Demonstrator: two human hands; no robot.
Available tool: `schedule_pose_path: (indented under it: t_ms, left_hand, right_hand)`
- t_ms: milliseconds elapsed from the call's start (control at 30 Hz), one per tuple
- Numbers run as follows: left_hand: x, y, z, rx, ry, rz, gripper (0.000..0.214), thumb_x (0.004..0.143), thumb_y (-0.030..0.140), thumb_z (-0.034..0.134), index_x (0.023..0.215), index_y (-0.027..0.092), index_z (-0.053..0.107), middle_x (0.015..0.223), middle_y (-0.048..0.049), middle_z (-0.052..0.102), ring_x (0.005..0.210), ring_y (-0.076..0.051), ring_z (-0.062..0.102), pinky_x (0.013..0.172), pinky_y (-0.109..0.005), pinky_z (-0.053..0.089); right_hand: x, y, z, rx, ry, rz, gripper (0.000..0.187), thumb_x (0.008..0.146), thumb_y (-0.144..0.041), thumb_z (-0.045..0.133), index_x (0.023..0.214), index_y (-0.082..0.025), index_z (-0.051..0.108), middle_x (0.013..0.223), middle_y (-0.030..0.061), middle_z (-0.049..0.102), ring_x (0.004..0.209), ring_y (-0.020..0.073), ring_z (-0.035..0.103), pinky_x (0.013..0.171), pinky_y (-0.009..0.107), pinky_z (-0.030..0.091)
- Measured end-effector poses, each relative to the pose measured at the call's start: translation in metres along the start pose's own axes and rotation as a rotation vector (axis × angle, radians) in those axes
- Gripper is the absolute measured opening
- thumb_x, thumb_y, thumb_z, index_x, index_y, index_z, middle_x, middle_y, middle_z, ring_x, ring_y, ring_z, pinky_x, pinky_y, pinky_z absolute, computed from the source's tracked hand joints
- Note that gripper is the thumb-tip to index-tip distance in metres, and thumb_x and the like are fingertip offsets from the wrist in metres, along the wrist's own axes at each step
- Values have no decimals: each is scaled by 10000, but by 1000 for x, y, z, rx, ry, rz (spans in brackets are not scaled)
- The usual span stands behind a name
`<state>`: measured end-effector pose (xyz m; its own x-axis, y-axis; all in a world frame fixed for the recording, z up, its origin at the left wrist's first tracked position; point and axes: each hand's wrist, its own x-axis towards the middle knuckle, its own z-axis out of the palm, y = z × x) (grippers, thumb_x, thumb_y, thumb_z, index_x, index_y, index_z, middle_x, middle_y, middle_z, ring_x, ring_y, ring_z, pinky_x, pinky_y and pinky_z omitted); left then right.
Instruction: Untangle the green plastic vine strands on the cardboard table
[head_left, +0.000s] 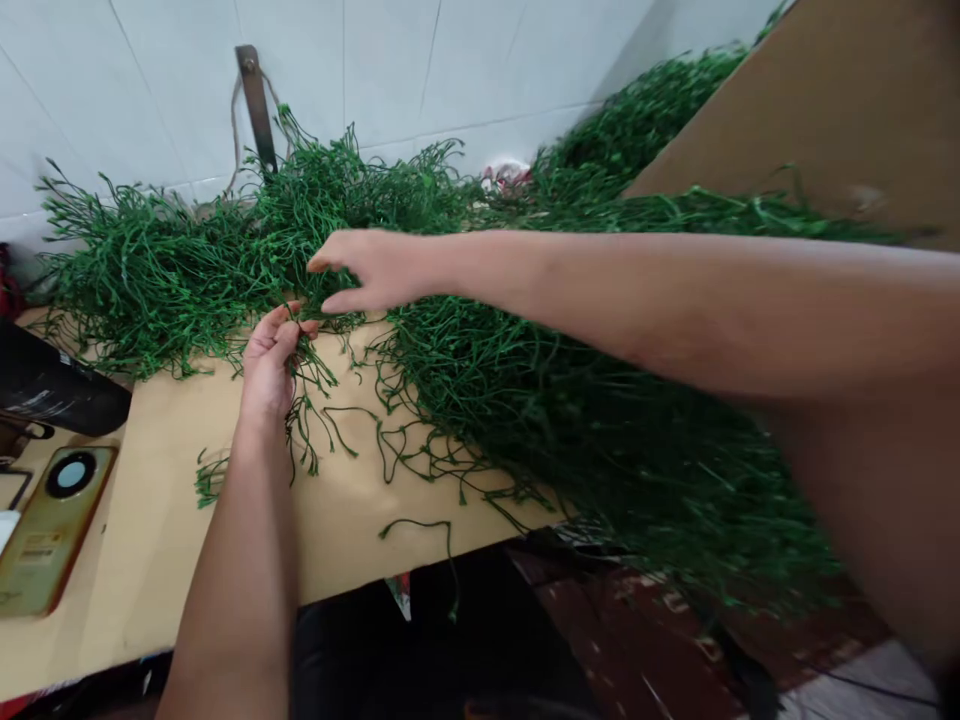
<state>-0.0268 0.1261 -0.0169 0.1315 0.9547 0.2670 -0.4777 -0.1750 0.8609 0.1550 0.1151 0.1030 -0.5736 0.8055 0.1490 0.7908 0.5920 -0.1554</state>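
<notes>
My left hand is closed, thumb against fingers, on a small bunch of thin green strands with little forked tips. Their ends hang down over the tan board. Just above and to the right, my right hand reaches in from the right with thumb and forefinger apart, and nothing shows between them. Behind both hands a heap of the same green strands lies along the wall. A larger green pile spreads below my right forearm, which hides part of it.
At the left edge lie a phone with a round camera ring and a black cylinder. A metal bracket stands against the white tiled wall. A brown cardboard sheet leans at upper right. Loose strands cross the board's front edge.
</notes>
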Motion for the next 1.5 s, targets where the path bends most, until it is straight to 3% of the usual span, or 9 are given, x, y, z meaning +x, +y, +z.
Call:
schedule_pose_path:
  t_ms: [133,233,333,500,600,700,800,1000,1500]
  left_hand:
    - [0,4,-6,35,59,-54,315,644,329,789,860,198,600,825,-1,667,620,-91,598,549,-213,443]
    - [0,6,-11,49,88,-86,331,656,365,779,871,205,586,694,11,623,600,-101,577,518,-202,422]
    - [0,6,-10,56,83,-96,359,644,398,780,868,209,573,734,5,609,640,-107,574,544,-203,427]
    - [-3,0,-1,392,151,71,356,515,244,843,769,172,604,789,9,529,751,-100,494,652,-194,400]
    - [-7,-1,5,548,108,157,257,579,210,810,729,165,606,726,15,493,711,-102,441,645,-203,369]
    - [-12,1,9,464,2,105,141,768,293,680,774,171,610,629,25,467,599,-97,402,576,-212,339]
    - [-14,4,14,450,5,63,148,829,284,619,748,161,616,561,34,424,529,-88,357,527,-213,301]
    - [-11,0,23,443,31,54,147,823,267,638,724,159,631,511,45,421,481,-77,335,485,-211,265]
    - [-8,-3,24,386,118,67,186,849,267,602,693,167,607,481,49,401,462,-81,361,485,-213,299]
  right_hand:
    - [29,-15,30,240,-175,-60,326,821,-281,611,1086,-94,582,952,78,619,895,139,549,801,272,438]
    - [33,-17,32,277,-268,-29,144,842,-242,580,870,-102,598,701,-1,549,702,89,478,690,240,386]
    - [31,-15,28,228,-255,31,202,878,-234,505,726,-116,568,616,-21,480,622,76,407,644,241,342]
    - [27,-12,21,119,-158,103,298,911,-279,435,685,-130,560,580,-17,454,597,82,380,645,254,321]
    - [25,-11,17,51,-125,119,327,918,-307,425,691,-124,572,580,-10,464,609,84,403,668,254,327]
    - [23,-10,11,-22,-59,159,353,934,-323,394,718,-120,586,616,7,502,668,97,471,707,257,342]
    - [20,-7,8,-113,-2,193,353,937,-340,389,750,-129,600,692,39,560,801,142,548,748,272,358]
    - [24,6,10,-200,17,243,341,934,-346,393,799,-137,626,788,73,595,975,210,579,785,298,388]
    - [60,13,10,-181,21,254,303,907,-285,470,744,-106,651,721,65,589,946,210,604,823,319,431]
